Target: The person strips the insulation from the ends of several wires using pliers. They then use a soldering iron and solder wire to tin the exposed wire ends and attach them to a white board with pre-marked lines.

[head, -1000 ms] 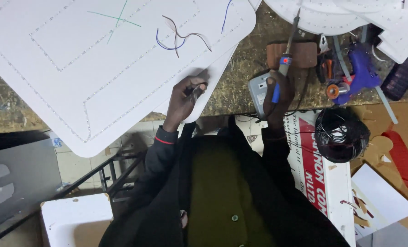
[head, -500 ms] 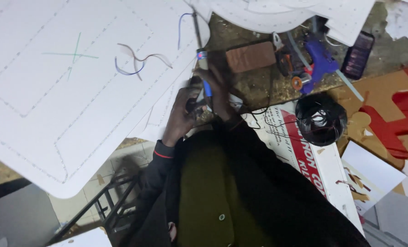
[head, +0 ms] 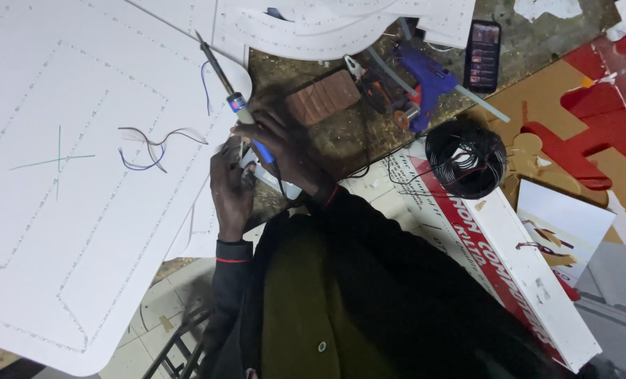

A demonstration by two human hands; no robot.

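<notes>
A large white board [head: 81, 210] with dotted hole lines, a green cross and loose blue and brown wires [head: 148, 149] fills the left. My left hand [head: 232, 186] rests at the board's right edge, its fingers pinched on something too small to make out. My right hand [head: 288, 151] sits just right of it, closed around the blue handle of a soldering iron [head: 232, 95]. The iron's thin tip points up and left over the board's top corner. The two hands touch.
A brown block [head: 323, 98], orange-handled pliers [head: 379, 91], a blue glue gun [head: 425, 74] and a phone [head: 482, 45] lie at the top. A coil of black wire [head: 466, 158] sits on a long white box [head: 516, 274]. Red cutouts [head: 593, 140] lie at the right.
My right hand lifted the soldering iron off the table and brought it left to my left hand at the board's edge. The view swung right, so the board now sits further left.
</notes>
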